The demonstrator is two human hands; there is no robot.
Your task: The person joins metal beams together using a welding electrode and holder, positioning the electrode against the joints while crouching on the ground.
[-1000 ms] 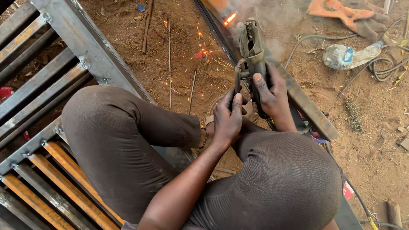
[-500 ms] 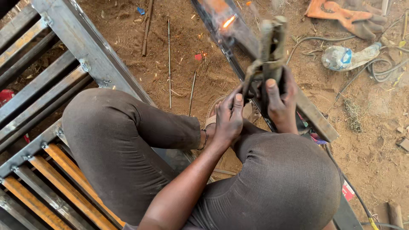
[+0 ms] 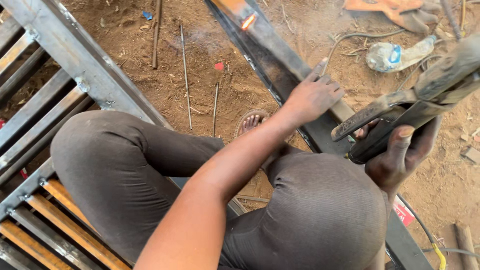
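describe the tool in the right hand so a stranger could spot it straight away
Follow the long dark steel bar running diagonally across the red dirt to where the left hand rests on it. Just right, the right hand grips the electrode holder: a grimy clamp-jawed handle, the only tool off the ground.

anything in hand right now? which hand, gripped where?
Right hand holds the welding electrode holder, fingers wrapped round its dark handle at the lower end. Left hand holds nothing; it rests flat on the steel bar.
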